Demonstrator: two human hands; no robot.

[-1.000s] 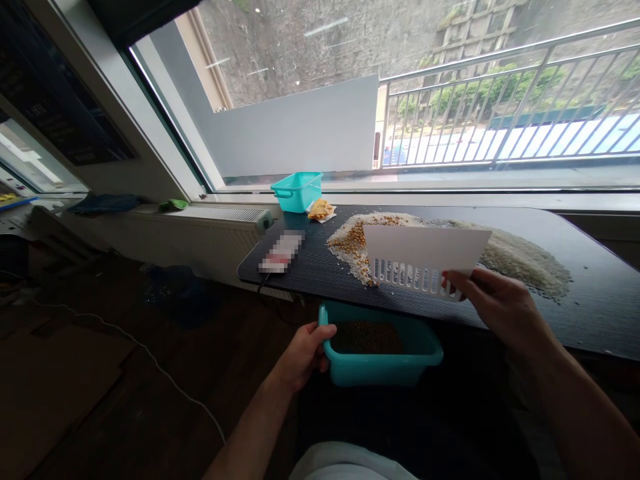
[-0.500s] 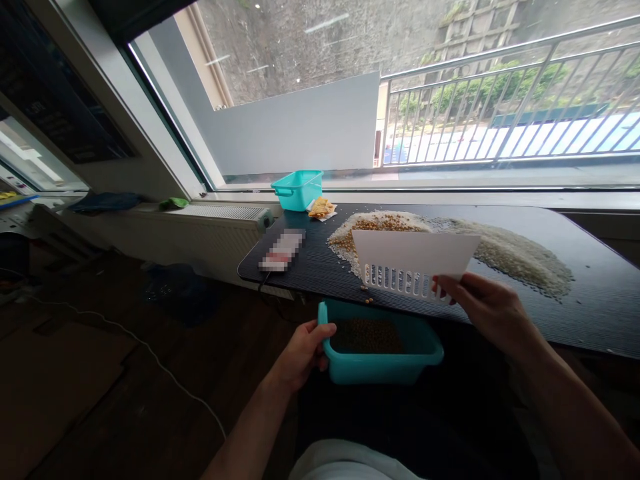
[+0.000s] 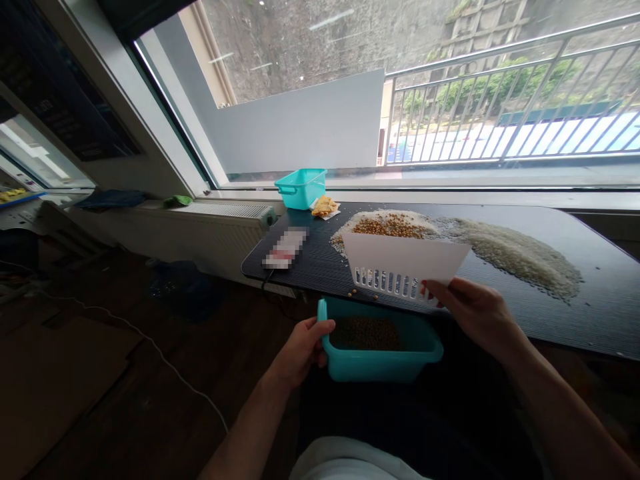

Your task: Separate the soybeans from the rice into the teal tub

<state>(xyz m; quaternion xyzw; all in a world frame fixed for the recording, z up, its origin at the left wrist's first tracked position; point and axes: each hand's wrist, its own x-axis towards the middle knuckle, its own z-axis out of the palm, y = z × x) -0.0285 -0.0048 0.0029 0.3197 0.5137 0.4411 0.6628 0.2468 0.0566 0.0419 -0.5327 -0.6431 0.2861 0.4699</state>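
My left hand grips the left end of a teal plastic bin, which is below the table's front edge. Small brown beans or grains lie in the bin. My right hand pinches the lower right corner of a white slotted card, tilted over the table near its front edge. Behind the card spreads a heap of yellow-brown beans mixed with white grains. A few loose beans sit by the edge under the card. Further right is a pile of pale rice-like grains.
The dark table stands against the window. At its far left are a second teal bin, a yellowish crumpled item on white paper and a blurred-out flat object with a cable. A radiator lies left of the table.
My right hand has moved the slotted card slightly to the left, and the loose beans at the edge lie differently. My left hand keeps its grip on the bin.
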